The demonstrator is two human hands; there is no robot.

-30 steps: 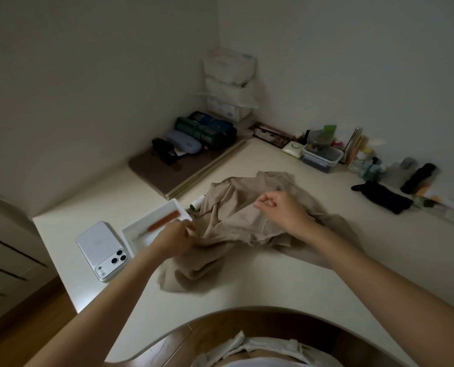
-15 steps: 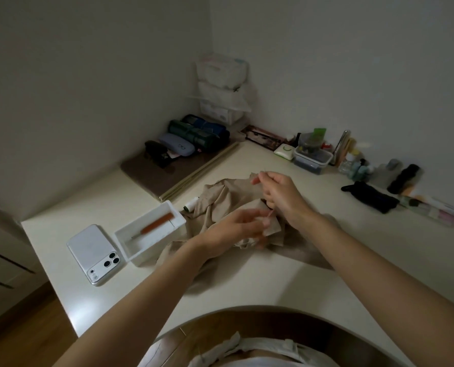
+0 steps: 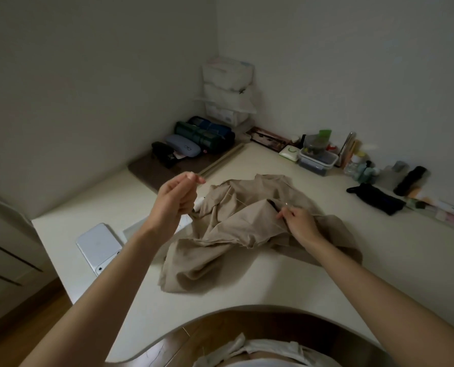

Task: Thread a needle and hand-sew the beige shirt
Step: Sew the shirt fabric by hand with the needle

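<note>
Over the worktop [image 3: 247, 282]: left hand [image 3: 174, 202] now lifted, pinching thread; right hand [image 3: 298, 223] pinching the needle at the shirt [image 3: 233, 234]; stitch likely pulling through.

Dim corner; pale walls [image 3: 88, 75]; cream desk [image 3: 379, 260]; wooden floor [image 3: 22, 327].

white tray [image 3: 133, 229] mostly hidden, needle indiscernible

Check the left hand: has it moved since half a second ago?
Yes. The left hand has lifted off the shirt and swung left, now raised above the white tray beside the phone, fingers pinched.
</note>
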